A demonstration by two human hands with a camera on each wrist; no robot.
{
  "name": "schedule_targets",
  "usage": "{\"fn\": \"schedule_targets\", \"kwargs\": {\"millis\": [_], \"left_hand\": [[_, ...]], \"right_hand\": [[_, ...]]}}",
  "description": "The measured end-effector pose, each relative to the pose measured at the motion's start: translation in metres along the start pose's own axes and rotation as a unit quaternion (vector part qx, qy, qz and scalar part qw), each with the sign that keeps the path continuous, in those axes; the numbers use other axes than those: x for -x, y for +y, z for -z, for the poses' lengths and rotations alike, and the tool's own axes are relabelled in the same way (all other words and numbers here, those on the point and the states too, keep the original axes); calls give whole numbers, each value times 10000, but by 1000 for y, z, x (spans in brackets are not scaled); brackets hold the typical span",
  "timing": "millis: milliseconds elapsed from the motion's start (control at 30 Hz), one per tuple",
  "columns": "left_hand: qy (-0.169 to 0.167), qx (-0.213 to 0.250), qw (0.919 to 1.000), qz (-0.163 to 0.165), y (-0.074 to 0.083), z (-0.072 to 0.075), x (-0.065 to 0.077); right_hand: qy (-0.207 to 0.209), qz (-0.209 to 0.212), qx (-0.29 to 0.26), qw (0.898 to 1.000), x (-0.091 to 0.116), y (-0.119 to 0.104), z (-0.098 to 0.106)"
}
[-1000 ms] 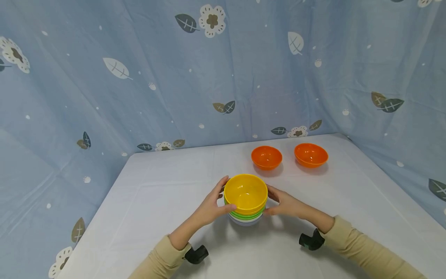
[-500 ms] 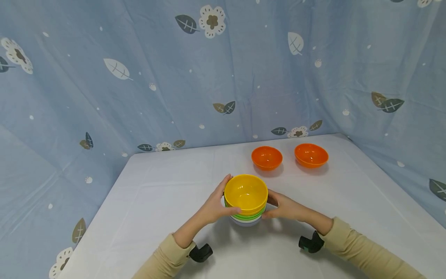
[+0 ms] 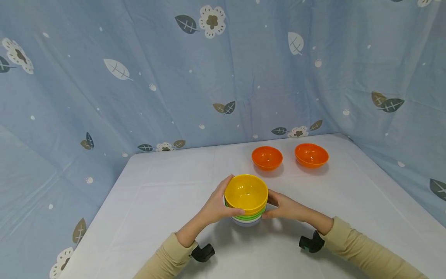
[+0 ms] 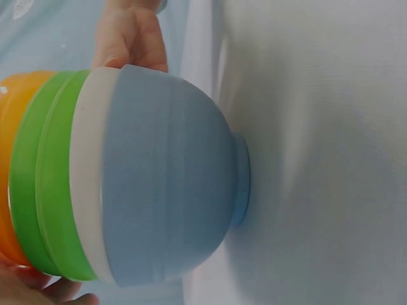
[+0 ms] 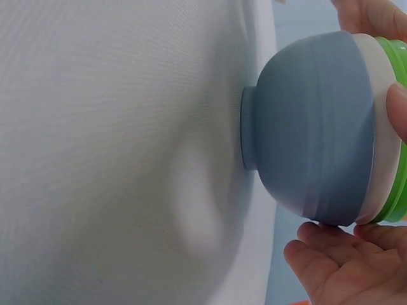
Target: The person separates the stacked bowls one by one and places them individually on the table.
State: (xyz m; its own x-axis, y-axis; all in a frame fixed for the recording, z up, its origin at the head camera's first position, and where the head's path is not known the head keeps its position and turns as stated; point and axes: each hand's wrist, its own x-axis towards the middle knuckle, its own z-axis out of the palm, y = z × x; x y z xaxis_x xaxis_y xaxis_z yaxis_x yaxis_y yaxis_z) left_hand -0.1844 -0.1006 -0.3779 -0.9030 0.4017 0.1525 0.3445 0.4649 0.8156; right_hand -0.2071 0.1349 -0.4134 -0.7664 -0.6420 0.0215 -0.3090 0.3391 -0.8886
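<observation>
A stack of nested bowls (image 3: 246, 193) stands upright between both hands in the head view: yellow on top, then green, white and blue-grey at the bottom. My left hand (image 3: 217, 205) holds its left side, thumb across the front of the yellow bowl and fingers behind. My right hand (image 3: 283, 205) holds the right side lower down, thumb towards the front. In the left wrist view the blue-grey bowl (image 4: 168, 178) shows its foot close to the cloth; I cannot tell whether they touch. Fingers (image 5: 343, 260) of the right hand touch the rims in the right wrist view.
Two orange bowls stand farther back on the white cloth-covered table (image 3: 167, 201): one (image 3: 266, 158) behind the stack, the other (image 3: 311, 155) to its right. A blue patterned curtain (image 3: 223, 77) hangs behind the table.
My left hand has moved slightly right and inward, its thumb reaching farther across the stack's front. The right hand has closed in a little on its side. The stack has hardly moved.
</observation>
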Motion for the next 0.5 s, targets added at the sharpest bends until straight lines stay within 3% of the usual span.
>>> {"fn": "schedule_targets", "kwargs": {"millis": [500], "left_hand": [[349,-299,9989,-114,2,0,-1]], "right_hand": [[-4,-72,-55,10000,0,1,1]]}}
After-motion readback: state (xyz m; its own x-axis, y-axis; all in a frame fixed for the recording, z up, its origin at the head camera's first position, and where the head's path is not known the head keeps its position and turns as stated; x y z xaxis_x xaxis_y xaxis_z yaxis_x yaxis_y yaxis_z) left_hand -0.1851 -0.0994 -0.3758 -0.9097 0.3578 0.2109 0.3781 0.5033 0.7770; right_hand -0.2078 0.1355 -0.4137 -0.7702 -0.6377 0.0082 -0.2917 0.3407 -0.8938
